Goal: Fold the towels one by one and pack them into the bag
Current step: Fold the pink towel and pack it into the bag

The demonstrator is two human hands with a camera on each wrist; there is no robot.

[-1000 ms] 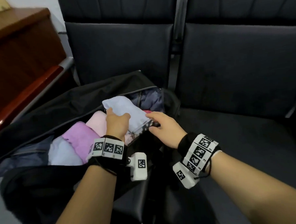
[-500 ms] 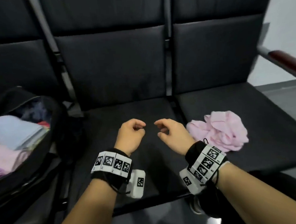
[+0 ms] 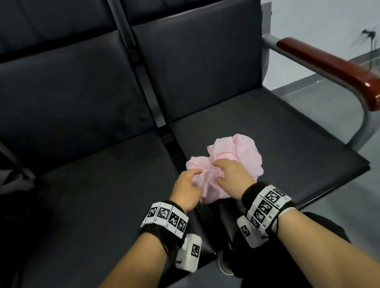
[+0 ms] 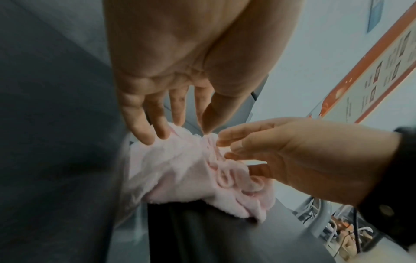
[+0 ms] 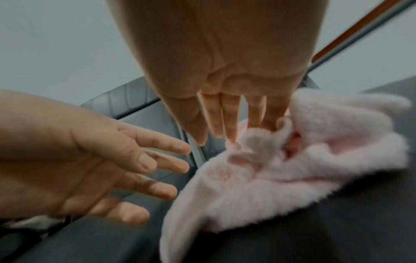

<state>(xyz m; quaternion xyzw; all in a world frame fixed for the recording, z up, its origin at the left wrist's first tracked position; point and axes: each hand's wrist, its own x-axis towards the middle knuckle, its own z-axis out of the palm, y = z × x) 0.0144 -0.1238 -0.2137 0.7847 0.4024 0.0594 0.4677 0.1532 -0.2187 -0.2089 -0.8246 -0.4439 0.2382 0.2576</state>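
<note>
Here, a crumpled pink towel (image 3: 237, 160) lies on the right seat (image 3: 297, 145) of a row of dark padded chairs, near that seat's front-left corner, its near flap hanging over the front edge. Head view: both hands sit at the towel's near-left side, left hand (image 3: 186, 189) by its left lobe, right hand (image 3: 234, 174) on top of the bunched middle; finger positions are hidden behind the knuckles there. A red-brown armrest (image 3: 337, 70) runs along the seat's right edge.

Left wrist view fills that gap: left hand (image 4: 180, 74) is spread, fingers straight and apart, fingertips (image 4: 162, 134) touching the towel's (image 4: 180, 170) upper fold. The right hand (image 4: 292, 154) comes in from the side, fingers loosely extended, tips at the ruffled hem; whether they pinch it I cannot tell.

Right wrist view: right hand (image 5: 227, 67) has straight fingers close together, tips pressed into the towel's (image 5: 292, 174) folds. Left hand (image 5: 90, 160) shows palm up, fingers fanned, just beside the fabric. Picture soft, blurred.
</note>
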